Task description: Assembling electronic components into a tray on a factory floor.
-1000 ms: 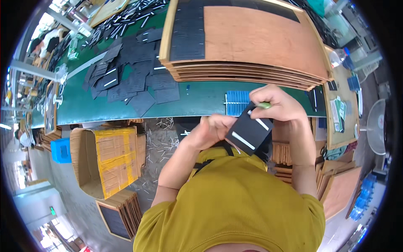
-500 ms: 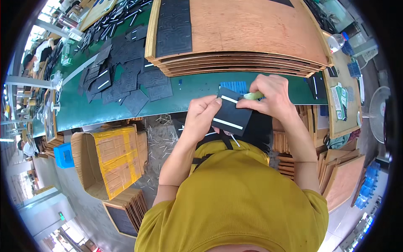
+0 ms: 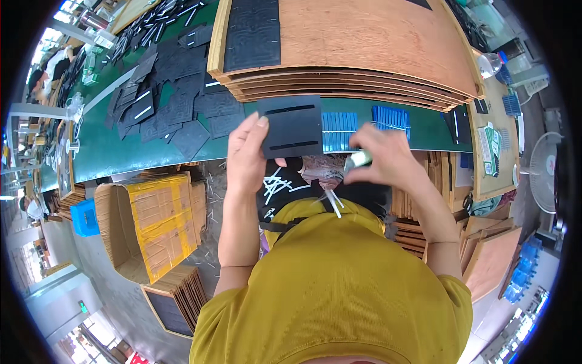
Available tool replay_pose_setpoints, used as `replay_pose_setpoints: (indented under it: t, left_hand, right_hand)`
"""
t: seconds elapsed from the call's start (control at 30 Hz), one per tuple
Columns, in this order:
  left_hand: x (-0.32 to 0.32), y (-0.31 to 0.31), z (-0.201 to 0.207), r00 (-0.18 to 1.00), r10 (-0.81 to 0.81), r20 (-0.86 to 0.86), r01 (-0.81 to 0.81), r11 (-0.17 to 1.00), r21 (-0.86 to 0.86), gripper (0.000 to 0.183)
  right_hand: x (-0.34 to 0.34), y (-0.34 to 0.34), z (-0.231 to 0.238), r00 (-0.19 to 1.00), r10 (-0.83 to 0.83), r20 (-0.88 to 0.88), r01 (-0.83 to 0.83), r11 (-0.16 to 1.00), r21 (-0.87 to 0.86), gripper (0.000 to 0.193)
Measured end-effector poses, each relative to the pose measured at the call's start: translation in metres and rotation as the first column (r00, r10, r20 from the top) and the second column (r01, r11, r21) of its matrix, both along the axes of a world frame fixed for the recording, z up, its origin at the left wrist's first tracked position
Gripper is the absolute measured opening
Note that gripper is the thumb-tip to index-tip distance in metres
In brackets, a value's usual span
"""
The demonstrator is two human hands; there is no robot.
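Observation:
My left hand (image 3: 245, 155) grips a dark square sheet (image 3: 293, 128) by its left edge, thumb on top. Two black strips run across the sheet, one near its top and one near its bottom. My right hand (image 3: 393, 156), slightly blurred, is closed on a small tool with a green and white handle (image 3: 359, 159), apart from the sheet; its exact kind is unclear. Between the hands, blue strip pieces (image 3: 339, 128) lie in a row on the green table, with a second blue bundle (image 3: 391, 115) to their right. Thin white strips (image 3: 280, 185) are scattered over my dark-clad lap.
Stacked wooden trays (image 3: 357, 42) stand on the green table (image 3: 151, 151) ahead. Loose dark sheets (image 3: 176, 79) are piled to the left. An open cardboard box (image 3: 159, 224) with yellow tape stands at lower left, and wooden boards (image 3: 491, 255) lean at the right.
The sheet has moved left and been turned straighter. Its two white strips now appear black. My right hand has come away from the sheet with the tool, and more white strips show on my lap.

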State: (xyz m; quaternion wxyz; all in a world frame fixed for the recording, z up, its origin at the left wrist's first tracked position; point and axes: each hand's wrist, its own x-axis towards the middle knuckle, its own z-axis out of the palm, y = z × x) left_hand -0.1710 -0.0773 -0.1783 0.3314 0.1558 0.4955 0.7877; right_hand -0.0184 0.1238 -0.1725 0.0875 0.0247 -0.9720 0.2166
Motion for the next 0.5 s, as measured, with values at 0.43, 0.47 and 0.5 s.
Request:
replay_pose_setpoints:
  t: [0.43,0.47,0.5]
  left_hand:
    - [-0.002,-0.007,-0.005,0.974,-0.07,0.215,0.016,0.97,0.245,0.052]
    - [-0.003,-0.009,-0.006,0.973,-0.077,0.217,0.025,0.972,0.235,0.051]
    - [-0.003,-0.01,-0.005,0.973,-0.074,0.218,0.021,0.972,0.236,0.051]
  right_hand:
    - [-0.02,0.021,-0.017,0.993,-0.074,0.097,0.083,0.993,-0.086,0.074]
    - [-0.02,0.02,-0.016,0.993,-0.07,0.098,0.079,0.993,-0.086,0.074]
    - [-0.019,0.02,-0.015,0.995,-0.068,0.078,0.075,0.993,-0.088,0.074]
